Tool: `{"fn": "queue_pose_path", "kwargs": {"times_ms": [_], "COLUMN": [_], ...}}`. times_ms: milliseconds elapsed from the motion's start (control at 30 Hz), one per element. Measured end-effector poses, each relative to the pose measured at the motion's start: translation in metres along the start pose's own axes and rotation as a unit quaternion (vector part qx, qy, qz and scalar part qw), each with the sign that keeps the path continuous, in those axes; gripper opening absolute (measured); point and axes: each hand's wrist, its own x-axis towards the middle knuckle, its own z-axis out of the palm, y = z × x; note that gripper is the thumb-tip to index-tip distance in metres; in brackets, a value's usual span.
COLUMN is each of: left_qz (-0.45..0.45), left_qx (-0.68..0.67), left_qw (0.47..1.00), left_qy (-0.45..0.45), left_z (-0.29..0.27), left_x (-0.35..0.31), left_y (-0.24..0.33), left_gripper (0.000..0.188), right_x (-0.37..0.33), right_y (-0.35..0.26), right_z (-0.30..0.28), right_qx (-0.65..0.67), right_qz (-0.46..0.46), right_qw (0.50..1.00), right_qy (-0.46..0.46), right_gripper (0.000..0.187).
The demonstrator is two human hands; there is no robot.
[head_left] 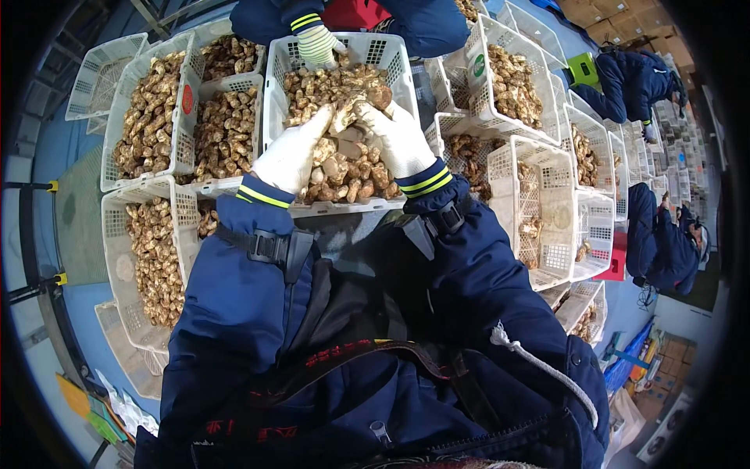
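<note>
Both my hands wear white gloves and meet over a white plastic crate heaped with brown, pale-stemmed mushrooms. Between my fingertips is a pale, rough mushroom, held just above the heap. My left hand grips it from the left with its fingers closed. From the other side my right hand closes on it, its fingertips partly hidden. A darker round mushroom cap shows beside the right fingers. At the crate's far side, a co-worker's hand in a striped glove reaches among the mushrooms.
More mushroom-filled white crates stand close on the left and right, some stacked. A largely bare crate stands to my right. The co-worker's dark trousers border the crate's far edge. Two other people work farther right.
</note>
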Motion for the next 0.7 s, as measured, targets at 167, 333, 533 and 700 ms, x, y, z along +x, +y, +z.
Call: {"fn": "queue_pose_path", "kwargs": {"times_ms": [167, 333, 533, 700], "left_qz": [-0.03, -0.097, -0.065, -0.087], "left_qx": [0.034, -0.103, -0.096, -0.053], "left_qw": [0.999, 0.99, 0.993, 0.995], "left_qy": [-0.005, 0.016, 0.027, 0.0], "left_z": [0.017, 0.013, 0.019, 0.023], "left_x": [-0.014, -0.015, -0.016, -0.007], "left_y": [0.025, 0.024, 0.022, 0.017], "left_gripper": [0.041, 0.039, 0.032, 0.033], "right_x": [-0.003, -0.004, -0.005, -0.002], "right_y": [-0.006, -0.001, 0.039, 0.037], "right_z": [0.005, 0.005, -0.007, -0.005], "right_qx": [0.027, 0.191, -0.49, -0.444], "right_qz": [0.034, 0.137, -0.293, -0.298], "right_qw": [0.999, 0.972, 0.821, 0.845], "right_qy": [0.017, 0.002, -0.001, 0.029], "right_gripper": [0.034, 0.033, 0.034, 0.023]}}
